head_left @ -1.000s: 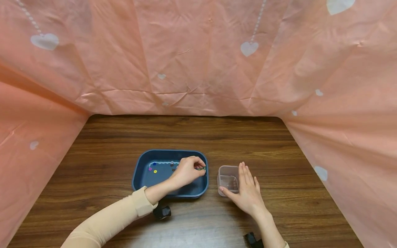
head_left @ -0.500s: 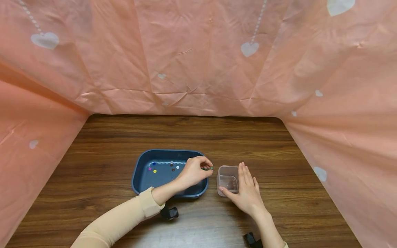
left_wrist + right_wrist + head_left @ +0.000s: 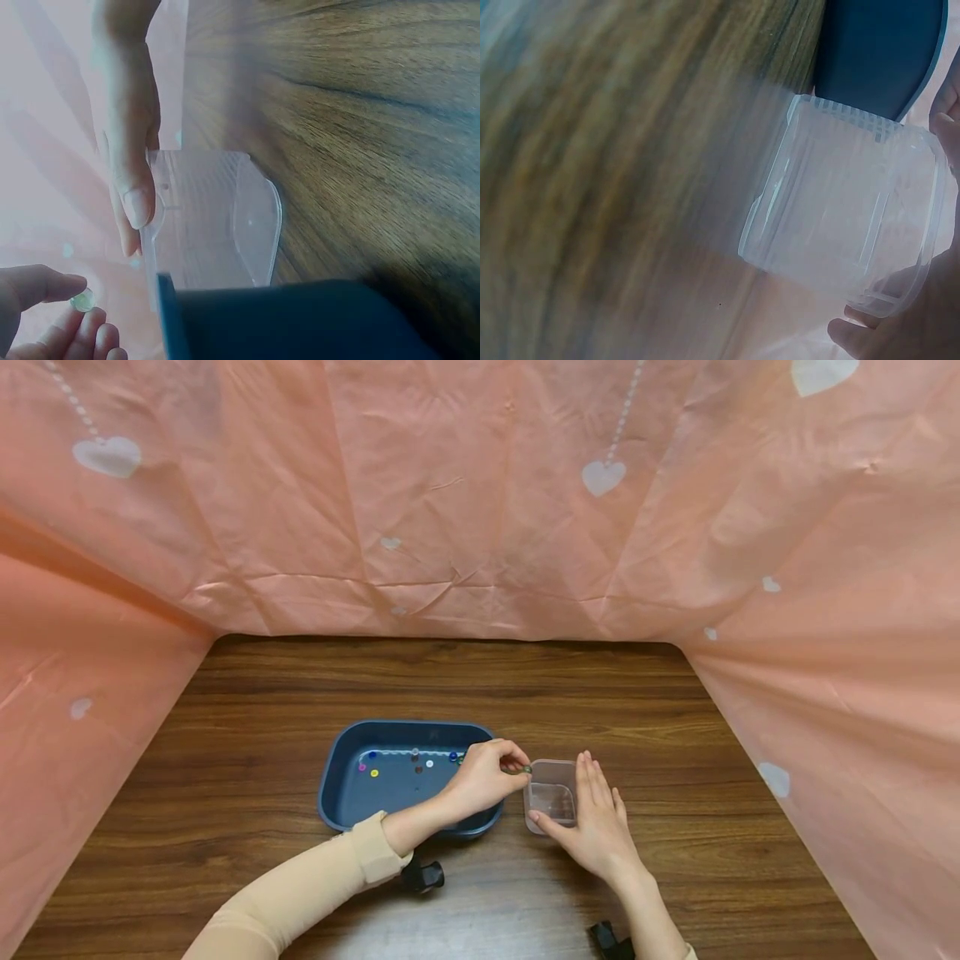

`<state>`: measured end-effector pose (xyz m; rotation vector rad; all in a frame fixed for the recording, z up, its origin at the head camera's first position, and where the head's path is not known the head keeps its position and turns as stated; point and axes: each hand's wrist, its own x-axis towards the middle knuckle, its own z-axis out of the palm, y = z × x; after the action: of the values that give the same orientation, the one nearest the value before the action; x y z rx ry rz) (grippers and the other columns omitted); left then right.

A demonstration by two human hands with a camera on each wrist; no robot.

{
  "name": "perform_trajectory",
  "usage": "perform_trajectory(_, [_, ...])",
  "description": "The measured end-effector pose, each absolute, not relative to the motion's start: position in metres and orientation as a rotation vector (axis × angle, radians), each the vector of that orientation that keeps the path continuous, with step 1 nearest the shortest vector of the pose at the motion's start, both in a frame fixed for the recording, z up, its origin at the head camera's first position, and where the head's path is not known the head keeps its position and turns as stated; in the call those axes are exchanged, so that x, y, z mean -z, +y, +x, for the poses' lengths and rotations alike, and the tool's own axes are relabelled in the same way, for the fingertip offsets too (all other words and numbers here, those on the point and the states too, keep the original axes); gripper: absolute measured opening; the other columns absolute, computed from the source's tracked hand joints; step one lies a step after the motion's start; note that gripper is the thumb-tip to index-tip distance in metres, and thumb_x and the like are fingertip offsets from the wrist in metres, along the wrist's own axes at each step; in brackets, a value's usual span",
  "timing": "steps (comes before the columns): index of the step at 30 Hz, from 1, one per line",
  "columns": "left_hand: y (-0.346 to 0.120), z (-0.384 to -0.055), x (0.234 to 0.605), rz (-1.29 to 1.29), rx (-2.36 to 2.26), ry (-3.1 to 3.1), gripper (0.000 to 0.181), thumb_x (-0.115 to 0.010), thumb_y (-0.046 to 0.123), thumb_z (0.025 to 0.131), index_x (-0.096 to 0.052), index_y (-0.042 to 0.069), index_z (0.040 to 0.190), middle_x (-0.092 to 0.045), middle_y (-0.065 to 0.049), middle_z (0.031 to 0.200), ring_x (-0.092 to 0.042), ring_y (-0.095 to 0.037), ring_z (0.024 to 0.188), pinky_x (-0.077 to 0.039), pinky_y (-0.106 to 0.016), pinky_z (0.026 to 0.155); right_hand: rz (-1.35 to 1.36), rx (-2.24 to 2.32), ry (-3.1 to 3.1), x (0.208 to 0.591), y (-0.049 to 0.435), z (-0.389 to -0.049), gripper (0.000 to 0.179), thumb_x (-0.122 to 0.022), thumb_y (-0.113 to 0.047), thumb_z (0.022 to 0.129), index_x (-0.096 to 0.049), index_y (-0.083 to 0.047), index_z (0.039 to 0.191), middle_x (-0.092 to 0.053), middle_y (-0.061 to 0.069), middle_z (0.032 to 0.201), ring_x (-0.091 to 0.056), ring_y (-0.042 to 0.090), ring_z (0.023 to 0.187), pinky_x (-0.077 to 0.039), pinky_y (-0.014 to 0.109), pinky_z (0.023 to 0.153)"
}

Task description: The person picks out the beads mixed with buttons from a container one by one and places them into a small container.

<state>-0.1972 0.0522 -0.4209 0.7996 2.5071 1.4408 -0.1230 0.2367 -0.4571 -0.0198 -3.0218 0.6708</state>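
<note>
My left hand [image 3: 489,774] pinches a small, round, translucent green bead [image 3: 82,301] between thumb and fingers. That hand has its wrist above the right part of a blue tray [image 3: 330,777], with its fingertips at the left rim of a clear square plastic container [image 3: 551,802]. Against this container rests my right hand [image 3: 600,835], straight fingers along the right side and thumb across the near rim. No contents can be made out inside the container. Several small coloured round pieces lie in the tray, among them a yellow one [image 3: 374,773] and a pink one [image 3: 362,767].
The wooden table [image 3: 300,685] carries the tray and, just to its right, the container. Pink curtains [image 3: 480,527] with pale hearts hang at the back and both sides. A black device [image 3: 423,877] sits under the left wrist, another [image 3: 611,941] by the right.
My left hand has moved right out of the tray to the container's left rim, carrying the green bead. More pieces in the tray are now uncovered. My right hand has stayed put.
</note>
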Motion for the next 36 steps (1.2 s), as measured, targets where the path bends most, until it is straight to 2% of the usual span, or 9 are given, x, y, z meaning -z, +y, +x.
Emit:
perform_trajectory(4, [0.058, -0.197, 0.421, 0.811, -1.475, 2.481, 0.01, -0.068, 0.015, 0.079, -0.067, 0.01, 0.088, -0.061, 0.002, 0.084, -0.057, -0.006, 0.074, -0.047, -0.018, 0.066, -0.021, -0.669, -3.031, 0.456, 0.237, -0.123, 0.111, -0.048, -0.074, 0.074, 0.006, -0.009, 0.146, -0.003, 0.014, 0.153, -0.008, 0.034, 0.139, -0.012, 0.064, 0.103])
perform_trajectory(13, [0.065, -0.199, 0.423, 0.848, -1.478, 2.46, 0.011, -0.068, 0.014, 0.08, -0.067, 0.008, 0.089, -0.064, -0.002, 0.087, -0.058, -0.005, 0.074, -0.047, -0.017, 0.065, -0.023, -0.663, -3.042, 0.456, 0.236, -0.124, 0.112, -0.047, -0.075, 0.073, 0.007, -0.009, 0.146, -0.001, 0.013, 0.153, -0.007, 0.034, 0.139, -0.011, 0.063, 0.103])
perform_trajectory(36, [0.078, -0.196, 0.427, 0.873, -1.464, 2.491, 0.012, -0.069, 0.016, 0.079, -0.068, 0.01, 0.089, -0.063, 0.002, 0.084, -0.058, -0.003, 0.073, -0.046, -0.014, 0.065, -0.026, -0.663, -3.024, 0.458, 0.237, -0.123, 0.111, -0.048, -0.074, 0.073, 0.004, -0.009, 0.147, -0.005, 0.015, 0.153, -0.009, 0.035, 0.139, -0.012, 0.063, 0.103])
